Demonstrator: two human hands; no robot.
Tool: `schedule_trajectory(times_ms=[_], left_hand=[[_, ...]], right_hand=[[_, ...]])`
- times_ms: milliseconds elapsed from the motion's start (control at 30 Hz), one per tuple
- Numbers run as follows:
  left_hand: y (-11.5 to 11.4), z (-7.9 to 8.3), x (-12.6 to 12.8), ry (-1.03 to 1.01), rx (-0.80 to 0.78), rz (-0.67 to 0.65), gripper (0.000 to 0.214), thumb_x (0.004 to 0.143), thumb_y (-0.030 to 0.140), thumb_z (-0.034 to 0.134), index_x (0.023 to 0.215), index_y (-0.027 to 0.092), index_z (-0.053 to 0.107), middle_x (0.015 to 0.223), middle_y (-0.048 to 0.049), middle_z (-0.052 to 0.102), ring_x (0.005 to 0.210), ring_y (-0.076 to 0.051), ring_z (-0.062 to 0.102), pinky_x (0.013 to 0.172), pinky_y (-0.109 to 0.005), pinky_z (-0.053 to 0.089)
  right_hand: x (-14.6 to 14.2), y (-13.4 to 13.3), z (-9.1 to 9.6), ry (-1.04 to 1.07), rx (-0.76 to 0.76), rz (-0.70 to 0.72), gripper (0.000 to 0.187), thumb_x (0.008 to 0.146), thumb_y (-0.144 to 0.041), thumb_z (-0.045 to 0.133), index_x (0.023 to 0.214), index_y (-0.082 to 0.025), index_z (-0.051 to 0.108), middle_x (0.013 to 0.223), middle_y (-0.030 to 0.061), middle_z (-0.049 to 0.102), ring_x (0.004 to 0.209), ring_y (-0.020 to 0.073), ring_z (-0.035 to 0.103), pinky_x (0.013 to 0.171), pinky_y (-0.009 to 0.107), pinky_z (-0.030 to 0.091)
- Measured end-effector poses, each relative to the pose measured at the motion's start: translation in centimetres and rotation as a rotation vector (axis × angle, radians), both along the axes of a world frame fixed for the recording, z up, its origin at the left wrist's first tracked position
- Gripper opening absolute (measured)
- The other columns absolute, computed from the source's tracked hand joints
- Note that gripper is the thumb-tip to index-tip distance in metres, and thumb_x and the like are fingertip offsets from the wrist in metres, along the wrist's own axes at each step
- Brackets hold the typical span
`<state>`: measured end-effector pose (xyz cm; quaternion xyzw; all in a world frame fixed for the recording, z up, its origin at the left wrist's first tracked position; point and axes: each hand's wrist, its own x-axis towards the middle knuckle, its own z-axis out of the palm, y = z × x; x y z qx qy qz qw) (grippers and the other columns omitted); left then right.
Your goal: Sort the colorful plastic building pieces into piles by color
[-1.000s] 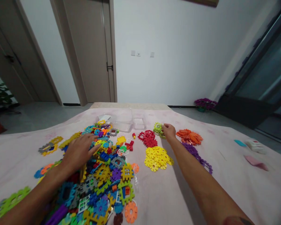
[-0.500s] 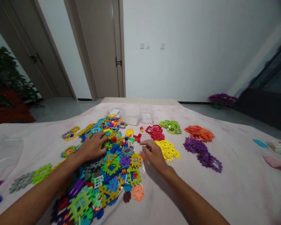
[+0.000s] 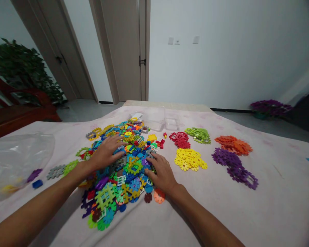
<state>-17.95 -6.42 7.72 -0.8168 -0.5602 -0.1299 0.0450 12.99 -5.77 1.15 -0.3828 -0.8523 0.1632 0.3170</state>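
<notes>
A mixed heap of colourful plastic building pieces (image 3: pixel 134 168) spreads over the cloth in front of me: notched discs, square frames and small bricks. My left hand (image 3: pixel 108 151) lies on the upper left of the heap, open with its fingers apart. On the heap's right edge rests my right hand (image 3: pixel 162 171), fingers spread and thumb apart, its tips touching pieces. An orange disc (image 3: pixel 159 196) and a dark brown disc (image 3: pixel 148 198) lie just below it. The pieces directly under both hands are hidden.
Sorted piles lie to the right: yellow (image 3: pixel 190 159), red (image 3: pixel 180 139), lime green (image 3: pixel 198 134), orange (image 3: pixel 233 144) and purple (image 3: pixel 233 166). Clear plastic boxes (image 3: pixel 171 124) stand behind the heap. A transparent bag (image 3: pixel 23 154) lies at left.
My right hand has moved from beside the yellow pile onto the heap's right edge. My left hand still rests on the heap, its fingers more spread. The view has shifted left.
</notes>
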Motion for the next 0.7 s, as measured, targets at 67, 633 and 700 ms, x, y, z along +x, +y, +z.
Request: schedule_trajectory(times_ms=[67,633,700], left_hand=[[-2.5,-0.3,2.3,0.025,-0.133,-0.191,0.053,0.090,0.052,0.058,0.142,0.040,0.056,0.159,-0.0042,0.043,0.149,-0.033,0.029,0.121,-0.059,0.013],[4.9,-2.0,-1.3,0.248,0.065,0.151,0.045,0.089,0.023,0.057,0.134,0.027,0.063,0.144,-0.0139,0.058,0.140,-0.035,0.042,0.115,-0.066,0.017],[4.8,-1.5,-1.4,0.210,0.117,0.260,0.048,0.089,0.016,0.052,0.135,0.027,0.062,0.145,-0.0150,0.056,0.139,-0.035,0.044,0.113,-0.067,0.021]], right_hand=[[-0.3,0.0,-0.1,0.012,0.001,-0.018,0.042,0.091,-0.039,0.066,0.131,-0.028,0.062,0.141,0.0107,0.056,0.133,0.0300,0.047,0.110,0.051,0.039],[0.5,-0.7,-0.2,0.092,0.079,0.017,0.043,0.093,-0.037,0.061,0.133,-0.024,0.061,0.148,0.0118,0.051,0.137,0.0284,0.045,0.113,0.050,0.035],[0.7,-1.1,0.2,0.072,0.102,0.077,0.047,0.089,-0.044,0.066,0.131,-0.025,0.062,0.148,0.0105,0.052,0.139,0.0296,0.043,0.116,0.053,0.030]])
